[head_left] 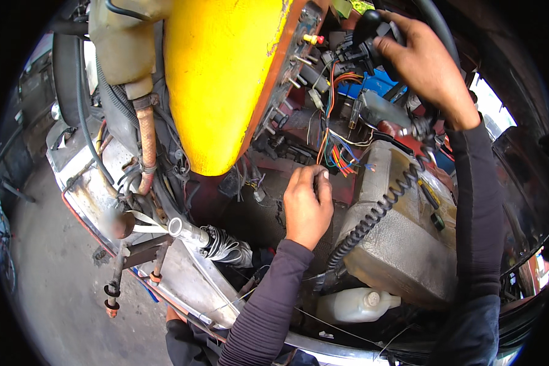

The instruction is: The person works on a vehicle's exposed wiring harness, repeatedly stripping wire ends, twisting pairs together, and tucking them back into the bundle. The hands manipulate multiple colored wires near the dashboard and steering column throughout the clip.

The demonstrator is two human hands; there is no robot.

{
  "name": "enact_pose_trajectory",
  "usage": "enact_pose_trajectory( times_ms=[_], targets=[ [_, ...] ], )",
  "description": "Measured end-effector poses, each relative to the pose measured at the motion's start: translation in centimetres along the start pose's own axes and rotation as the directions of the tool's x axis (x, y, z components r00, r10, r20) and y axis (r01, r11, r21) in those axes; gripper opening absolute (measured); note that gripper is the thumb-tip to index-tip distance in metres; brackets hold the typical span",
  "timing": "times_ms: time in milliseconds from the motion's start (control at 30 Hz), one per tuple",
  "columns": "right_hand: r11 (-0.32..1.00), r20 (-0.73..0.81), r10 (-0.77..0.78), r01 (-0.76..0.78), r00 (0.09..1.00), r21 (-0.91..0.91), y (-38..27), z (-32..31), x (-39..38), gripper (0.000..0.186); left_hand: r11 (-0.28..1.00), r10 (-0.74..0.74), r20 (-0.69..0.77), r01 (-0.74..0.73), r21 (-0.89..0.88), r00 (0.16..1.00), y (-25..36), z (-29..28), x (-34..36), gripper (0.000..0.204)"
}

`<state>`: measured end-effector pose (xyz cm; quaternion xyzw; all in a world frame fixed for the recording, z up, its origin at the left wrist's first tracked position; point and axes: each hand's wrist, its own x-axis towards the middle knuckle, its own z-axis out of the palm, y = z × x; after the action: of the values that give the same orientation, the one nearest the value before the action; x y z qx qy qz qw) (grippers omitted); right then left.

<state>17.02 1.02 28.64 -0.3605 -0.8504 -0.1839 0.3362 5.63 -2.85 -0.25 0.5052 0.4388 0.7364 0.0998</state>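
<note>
The step in hand seems to be work on the loose wires [343, 160], which hang below a cluster of dark plugs near the top of the view and end in a spread of red, orange, blue and green strands between the yellow panel [222, 79] and the grey box [402, 244]. The left hand [308, 204] is right at the lower end of this bundle, its fingers curled and thumb and forefinger drawn close together — whether a strand is pinched between them I cannot tell. The right hand [426, 67] is higher up, closed around a black part [367, 29] beside those plugs, thumb on the near side; its other fingertips are mostly hidden. The black coiled cord [381, 210] runs over the grey box, apart from both hands, and a white bottle [363, 305] lies below it. As I judge it, the next move calls for a steady right hand on the black part while the left singles out one strand by colour with a light fingertip pinch — no hard tugging, since the strands look thin, lie close together, and could easily be mixed up or pulled loose.
</note>
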Motion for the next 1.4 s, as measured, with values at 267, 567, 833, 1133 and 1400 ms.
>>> enact_pose_trajectory(
  times_ms=[267, 567, 833, 1133, 1400],
  targets=[
    [0.831, 0.196, 0.141, -0.224, 0.97, 0.509, -1.4, -0.7, -5.5, 0.043, 1.0, -0.008, -0.01, 0.008, -0.008, 1.0, 0.2, -0.6, -0.2, 0.011],
    [0.854, 0.655, 0.12, -0.414, 0.746, 0.314, -1.8, 3.9, -8.5, 0.015, 1.0, 0.013, -0.017, -0.013, 0.015, 1.0, 0.0, -0.6, -0.1, 0.01],
    [0.935, 0.784, 0.073, -0.316, 0.617, 0.162, -1.7, 4.7, -4.6, 0.017, 0.994, 0.088, -0.034, -0.086, 0.075, 0.996, -0.5, -0.2, 0.0, 0.013],
    [0.957, 0.863, 0.094, -0.285, 0.497, 0.061, -1.6, 5.7, -3.3, 0.018, 0.992, 0.098, -0.049, -0.093, 0.089, 0.994, -0.4, -0.2, 0.1, 0.012],
    [0.961, 0.857, 0.067, -0.265, 0.511, 0.083, -1.9, 6.2, -3.5, 0.011, 0.994, 0.09, -0.053, -0.086, 0.073, 0.994, -0.3, -0.2, 0.1, 0.012]
  ],
)
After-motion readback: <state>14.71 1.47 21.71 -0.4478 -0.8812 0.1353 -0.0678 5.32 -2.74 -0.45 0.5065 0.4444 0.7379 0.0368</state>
